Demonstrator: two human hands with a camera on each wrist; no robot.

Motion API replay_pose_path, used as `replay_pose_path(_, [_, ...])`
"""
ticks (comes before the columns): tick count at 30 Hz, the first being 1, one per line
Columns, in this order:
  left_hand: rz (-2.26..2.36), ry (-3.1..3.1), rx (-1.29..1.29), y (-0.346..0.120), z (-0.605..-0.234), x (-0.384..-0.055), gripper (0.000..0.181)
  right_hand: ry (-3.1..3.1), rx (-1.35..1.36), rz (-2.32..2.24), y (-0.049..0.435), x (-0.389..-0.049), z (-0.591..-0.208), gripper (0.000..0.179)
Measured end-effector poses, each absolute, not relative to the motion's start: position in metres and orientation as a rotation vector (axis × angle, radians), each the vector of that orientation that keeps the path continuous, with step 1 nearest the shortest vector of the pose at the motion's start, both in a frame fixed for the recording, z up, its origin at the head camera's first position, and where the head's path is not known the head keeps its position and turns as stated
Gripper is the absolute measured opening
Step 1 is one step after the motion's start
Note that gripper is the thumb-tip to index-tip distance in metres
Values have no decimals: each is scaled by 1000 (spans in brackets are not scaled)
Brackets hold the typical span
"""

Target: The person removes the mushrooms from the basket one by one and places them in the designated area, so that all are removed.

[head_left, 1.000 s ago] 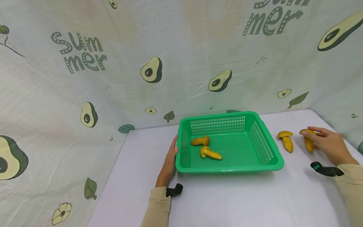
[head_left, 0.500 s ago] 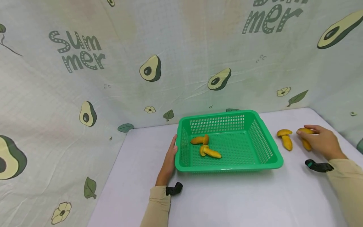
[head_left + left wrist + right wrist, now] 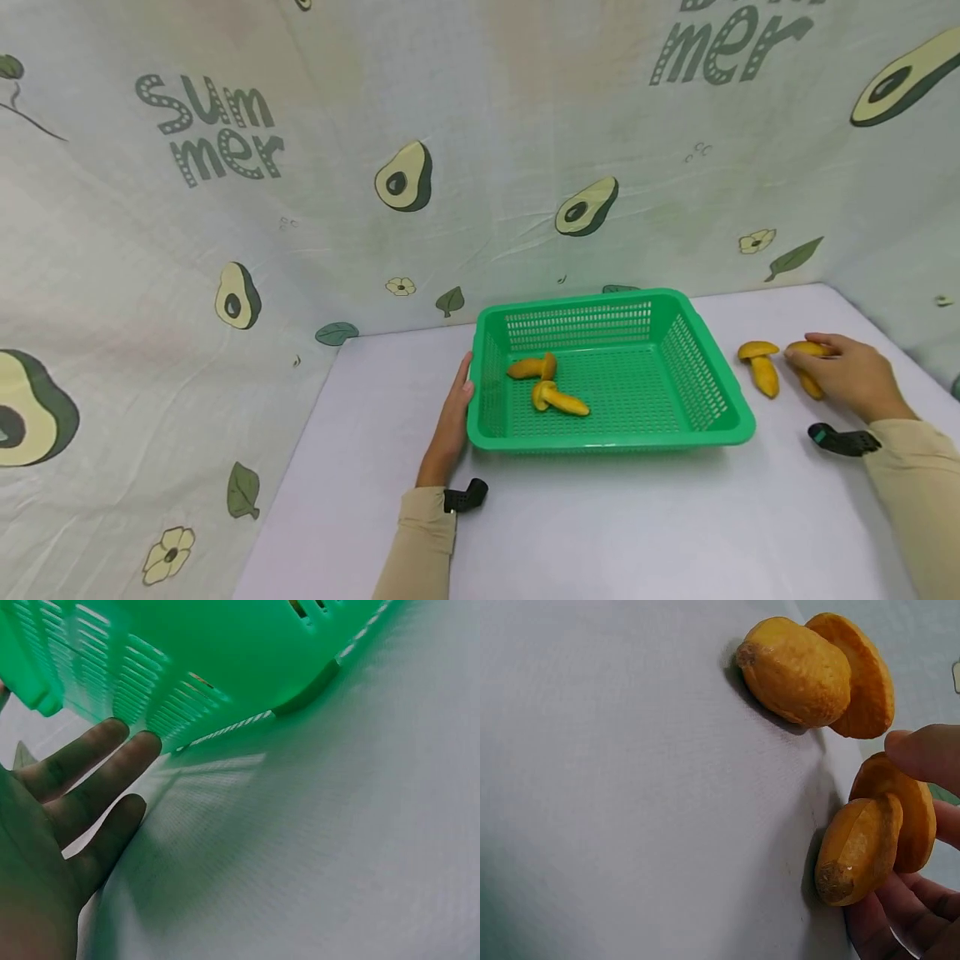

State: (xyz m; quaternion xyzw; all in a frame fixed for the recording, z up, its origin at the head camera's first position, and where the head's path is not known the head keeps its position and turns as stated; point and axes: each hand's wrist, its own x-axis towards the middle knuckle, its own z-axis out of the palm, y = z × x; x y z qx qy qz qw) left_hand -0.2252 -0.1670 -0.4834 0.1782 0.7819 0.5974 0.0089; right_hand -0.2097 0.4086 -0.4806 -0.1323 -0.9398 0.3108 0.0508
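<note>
1 loose mushroom (image 3: 765,375) and a basket (image 3: 611,442) of 2 mushrooms (image 3: 566,402) separate the right hand (image 3: 862,379), pinching a yellow mushroom (image 3: 859,851), from the left hand (image 3: 452,421), straight-fingered against the basket.

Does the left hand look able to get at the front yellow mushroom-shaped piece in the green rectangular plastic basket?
Probably yes, from above: the left hand is outside the green basket, whose side wall blocks a straight reach, but the open top leaves the yellow piece uncovered.
</note>
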Motion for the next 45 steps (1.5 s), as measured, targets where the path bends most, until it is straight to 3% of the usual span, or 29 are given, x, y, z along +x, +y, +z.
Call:
replay_pose_path(3, [1906,2472,554,-167,-501,-233,54,-2885,-398,904,408,-210,-480,80])
replay_pose_path(17, [1889,2470,585,-166,-497,-235,54,-2884,-362,894,416,-213,-486,78])
replay_pose_path(27, [1810,2417,598,-163,-460,-217,56,-2866,-402,871,418,-211,-492,71])
replay_pose_path(33, [1822,2427,606,-165,-457,-218,56,-2837,-390,902,417,-215,-493,72])
replay_pose_path(38, [1804,2453,564,-168,-461,-217,57,-2847,-346,942,415,-218,-491,72])
replay_pose_path(45, [1836,2451,579,-172,-495,-238,55,-2841,-351,930,414,-215,-488,69])
